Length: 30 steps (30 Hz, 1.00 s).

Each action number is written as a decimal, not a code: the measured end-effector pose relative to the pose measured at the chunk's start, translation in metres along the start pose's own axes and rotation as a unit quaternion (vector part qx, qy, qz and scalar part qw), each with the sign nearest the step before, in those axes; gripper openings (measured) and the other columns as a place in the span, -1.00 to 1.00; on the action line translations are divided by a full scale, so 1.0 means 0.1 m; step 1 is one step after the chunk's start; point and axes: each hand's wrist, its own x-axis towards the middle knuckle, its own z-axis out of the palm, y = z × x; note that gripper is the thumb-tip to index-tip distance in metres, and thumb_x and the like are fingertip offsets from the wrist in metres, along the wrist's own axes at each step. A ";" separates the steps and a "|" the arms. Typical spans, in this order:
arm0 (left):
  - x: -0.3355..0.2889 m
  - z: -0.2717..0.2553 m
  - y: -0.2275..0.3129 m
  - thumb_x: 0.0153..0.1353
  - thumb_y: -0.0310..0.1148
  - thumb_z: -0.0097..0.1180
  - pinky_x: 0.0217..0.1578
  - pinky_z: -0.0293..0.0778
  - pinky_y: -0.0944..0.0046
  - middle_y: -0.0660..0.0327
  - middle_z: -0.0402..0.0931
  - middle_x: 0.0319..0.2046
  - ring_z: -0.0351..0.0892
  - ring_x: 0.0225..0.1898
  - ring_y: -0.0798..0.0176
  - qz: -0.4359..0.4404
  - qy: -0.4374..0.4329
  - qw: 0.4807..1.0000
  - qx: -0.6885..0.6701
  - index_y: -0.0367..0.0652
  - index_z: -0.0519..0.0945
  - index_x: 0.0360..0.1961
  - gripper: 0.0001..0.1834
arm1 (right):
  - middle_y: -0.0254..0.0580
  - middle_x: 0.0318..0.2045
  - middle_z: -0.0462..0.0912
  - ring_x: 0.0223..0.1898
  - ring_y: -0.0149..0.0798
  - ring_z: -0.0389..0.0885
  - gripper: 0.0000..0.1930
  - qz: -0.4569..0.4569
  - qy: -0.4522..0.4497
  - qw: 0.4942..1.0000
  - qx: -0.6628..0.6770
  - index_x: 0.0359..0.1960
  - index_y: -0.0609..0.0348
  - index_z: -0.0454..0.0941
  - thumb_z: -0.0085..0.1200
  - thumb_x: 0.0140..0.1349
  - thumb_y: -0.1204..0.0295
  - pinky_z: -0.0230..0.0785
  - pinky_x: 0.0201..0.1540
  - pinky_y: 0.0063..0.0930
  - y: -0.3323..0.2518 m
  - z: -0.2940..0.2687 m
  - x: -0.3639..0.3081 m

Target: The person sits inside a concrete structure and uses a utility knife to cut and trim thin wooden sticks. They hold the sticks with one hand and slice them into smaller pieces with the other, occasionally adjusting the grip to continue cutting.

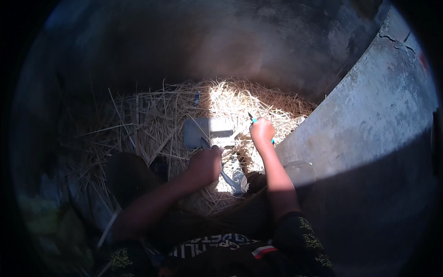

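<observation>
My left hand [205,164] is closed around a long, slim dark tool [226,178]. One narrow end sticks out above the fist, and the other slants down to the right, where it looks curved; I cannot make out its exact kind. In the sunlight to the right, my right hand [261,130] grips a thin tool with a dark pointed tip [250,116] and turquoise showing on both sides of the fist. The hands are apart. Just beyond my left hand, a flat grey rectangular block [196,131] lies on the straw, half in shadow.
Dry straw [154,115] covers the ground. A tall curved wall [258,41] rises behind it, and a pale, cracked slab-like wall [364,111] slopes up on the right. My bent legs flank the work area. A yellowish heap [50,226] sits dimly at lower left.
</observation>
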 end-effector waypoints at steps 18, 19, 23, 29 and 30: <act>-0.04 -0.14 -0.05 0.49 -0.16 -0.23 -0.30 0.46 -0.14 -0.19 0.56 -0.46 0.61 -0.35 -0.26 -0.084 -0.080 0.992 -0.041 -0.35 0.54 -0.28 -0.54 | 0.19 -0.42 0.68 -0.30 0.18 0.69 -0.83 -0.075 -0.044 0.993 0.079 -0.41 0.18 0.68 0.19 -0.04 0.39 0.56 -0.16 -0.03 -0.29 0.08 -0.34; -0.11 -0.09 -0.03 0.49 -0.15 -0.23 -0.31 0.46 -0.14 -0.19 0.57 -0.46 0.62 -0.35 -0.25 -0.087 -0.093 0.992 -0.010 -0.34 0.54 -0.27 -0.55 | 0.21 -0.39 0.69 -0.27 0.19 0.69 -0.82 -0.041 -0.038 0.996 0.070 -0.40 0.21 0.69 0.19 -0.03 0.40 0.56 -0.19 -0.05 -0.17 0.12 -0.22; -0.24 -0.19 0.25 0.47 -0.19 -0.19 -0.30 0.51 -0.14 -0.14 0.59 -0.51 0.64 -0.38 -0.23 -0.058 -0.077 0.995 -0.022 -0.30 0.54 -0.28 -0.61 | 0.14 -0.49 0.68 -0.38 0.11 0.70 -0.82 0.005 0.010 0.994 0.111 -0.47 0.28 0.64 0.19 0.01 0.39 0.55 -0.27 -0.08 0.18 0.24 -0.02; -0.02 -0.10 -0.10 0.46 -0.13 -0.17 -0.31 0.45 -0.22 -0.18 0.57 -0.45 0.58 -0.35 -0.33 0.002 0.001 1.000 0.019 -0.26 0.53 -0.22 -0.61 | -0.24 -0.78 0.46 -0.74 -0.35 0.37 -0.70 0.156 -0.057 0.810 0.562 -0.76 0.21 0.38 0.10 0.07 0.42 0.27 -0.56 -0.29 -0.07 0.31 -0.10; 0.04 -0.16 -0.07 0.46 -0.13 -0.17 -0.30 0.45 -0.22 -0.18 0.57 -0.45 0.57 -0.34 -0.34 -0.043 -0.001 0.999 0.005 -0.26 0.53 -0.23 -0.61 | -0.26 -0.78 0.45 -0.74 -0.38 0.37 -0.70 0.105 -0.042 0.837 0.536 -0.77 0.22 0.38 0.10 0.08 0.42 0.26 -0.57 -0.31 -0.10 0.30 -0.15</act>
